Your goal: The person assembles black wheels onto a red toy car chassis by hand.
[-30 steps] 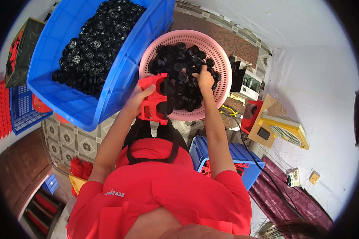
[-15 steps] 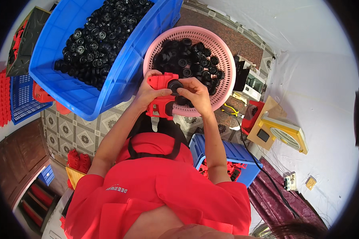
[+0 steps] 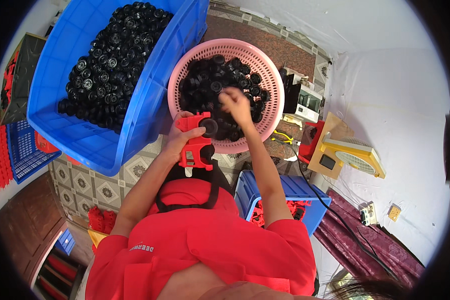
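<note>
My left hand (image 3: 177,140) is closed round a red plastic toy vehicle body (image 3: 197,145), held just in front of the pink basket's near rim. A black wheel (image 3: 209,127) sits on its right side, and a second black wheel shows lower down, partly in shadow. Over the round pink basket (image 3: 276,90), my right hand (image 3: 236,105) reaches down among loose black wheels (image 3: 200,82). Its fingers are bent and blurred, and what lies under the fingertips is hidden.
A big blue tub (image 3: 150,107) full of black wheels (image 3: 110,62) stands at left of the basket. Red parts fill a blue bin (image 3: 310,212) by my right arm. Yellow-handled pliers (image 3: 283,135) and a yellow fan (image 3: 357,155) are at the right.
My right hand has left the red vehicle body and moved into the wheels in the basket. My left hand still holds the body, now slightly lower in view. The view has shifted a little.
</note>
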Available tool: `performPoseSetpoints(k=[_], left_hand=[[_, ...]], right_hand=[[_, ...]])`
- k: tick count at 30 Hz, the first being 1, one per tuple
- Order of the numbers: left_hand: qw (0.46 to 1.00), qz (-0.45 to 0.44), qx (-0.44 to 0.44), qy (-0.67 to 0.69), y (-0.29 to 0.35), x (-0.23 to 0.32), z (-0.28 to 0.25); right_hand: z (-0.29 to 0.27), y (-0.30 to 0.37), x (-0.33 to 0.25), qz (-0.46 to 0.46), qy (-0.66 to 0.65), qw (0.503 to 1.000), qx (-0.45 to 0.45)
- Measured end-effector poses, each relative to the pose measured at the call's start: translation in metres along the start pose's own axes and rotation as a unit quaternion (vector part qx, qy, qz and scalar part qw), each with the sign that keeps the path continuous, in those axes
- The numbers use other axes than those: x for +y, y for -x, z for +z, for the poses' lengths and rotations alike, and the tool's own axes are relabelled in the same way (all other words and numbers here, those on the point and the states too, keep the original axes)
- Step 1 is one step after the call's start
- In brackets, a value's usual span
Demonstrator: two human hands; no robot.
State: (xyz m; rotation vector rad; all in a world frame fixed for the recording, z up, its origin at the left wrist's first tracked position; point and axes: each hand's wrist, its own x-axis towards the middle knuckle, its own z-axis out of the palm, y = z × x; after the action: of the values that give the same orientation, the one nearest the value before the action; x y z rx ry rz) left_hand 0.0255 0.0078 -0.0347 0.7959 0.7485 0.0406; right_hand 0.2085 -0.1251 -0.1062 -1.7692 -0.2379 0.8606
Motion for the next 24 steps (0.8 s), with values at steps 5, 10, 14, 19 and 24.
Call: performPoseSetpoints(k=[5,10,14,19,24], left_hand=[[0.998,0.033,0.018,0.047,-0.014,0.011,0.006],[0.993,0.079,0.075,0.054,-0.026,0.027,0.014],[0.986,0.138,0.068,0.062,-0.035,0.034,0.019],[0.989,0.148,0.020,0.018,-0.024,0.035,0.051],[0.990,0.142,0.003,-0.010,-0.009,0.040,0.063]], right_hand=[[-0.047,-0.069,0.054,-0.036,0.436,0.871,0.222],[-0.053,-0.030,0.035,-0.073,0.142,0.956,0.246],[-0.025,0.069,-0.049,-0.061,-0.160,0.985,-0.004],[-0.018,0.116,-0.061,-0.055,-0.143,0.986,-0.072],[-0.023,0.129,-0.066,-0.074,-0.156,0.983,-0.068]])
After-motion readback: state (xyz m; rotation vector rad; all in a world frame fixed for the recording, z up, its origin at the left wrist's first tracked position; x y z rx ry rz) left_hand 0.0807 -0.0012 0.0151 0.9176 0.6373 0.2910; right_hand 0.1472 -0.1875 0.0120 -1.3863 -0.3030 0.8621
